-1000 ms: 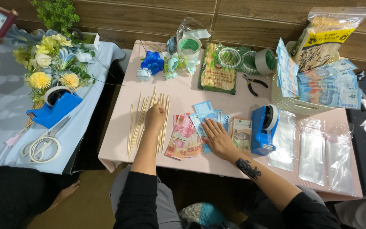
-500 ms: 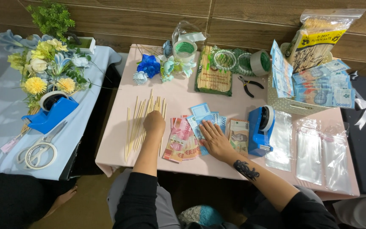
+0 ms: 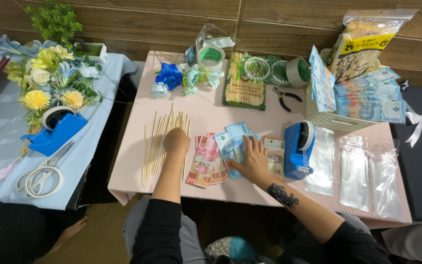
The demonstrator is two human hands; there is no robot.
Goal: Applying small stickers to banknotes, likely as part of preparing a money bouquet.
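wooden skewers (image 3: 159,142) — thin, pale, lying loosely fanned, pointing away, on the pink table's left part | banknotes (image 3: 221,156) — pink, blue and grey, lying flat, overlapping in a spread just right of them

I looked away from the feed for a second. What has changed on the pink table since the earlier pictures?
Very little. The left hand stays on the wooden sticks and the right hand stays flat on the spread banknotes; nothing was picked up or let go. Only the head camera drifted slightly. The blue tape dispenser and clear sleeves are unmoved.
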